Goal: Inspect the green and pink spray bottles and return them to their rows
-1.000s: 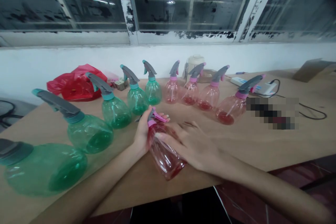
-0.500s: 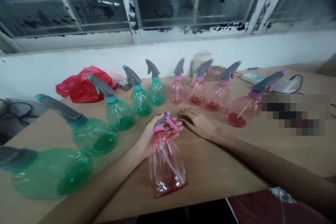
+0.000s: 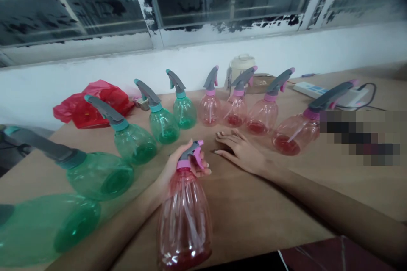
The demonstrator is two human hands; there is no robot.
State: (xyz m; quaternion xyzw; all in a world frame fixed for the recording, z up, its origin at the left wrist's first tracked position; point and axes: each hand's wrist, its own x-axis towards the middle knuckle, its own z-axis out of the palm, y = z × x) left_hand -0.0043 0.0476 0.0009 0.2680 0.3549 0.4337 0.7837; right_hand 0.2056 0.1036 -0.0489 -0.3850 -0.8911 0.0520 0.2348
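Note:
A clear pink spray bottle (image 3: 186, 220) with a grey and pink trigger head is in my left hand (image 3: 173, 165). The fingers curl behind its neck and head, and the thumb lies along the grey top. Its bottom points toward me. My right hand (image 3: 243, 152) lies on the table with fingers stretched out, holding nothing. Behind it stand several pink spray bottles, the closest being one pink bottle (image 3: 233, 112) with a little liquid at its base. Several green spray bottles, such as this green bottle (image 3: 135, 144), line the left side beside my left forearm.
A crumpled red plastic bag (image 3: 92, 103) sits at the back left. Behind the pink bottles is a whitish container (image 3: 243, 65). A white power strip (image 3: 313, 90) with a cable lies at the back right. The wall and windows border the table (image 3: 254, 207) behind.
My left hand has moved slightly left and closer with the pink spray bottle, its grip now more closed around the head. My right hand stays on the table. The view has shifted a little.

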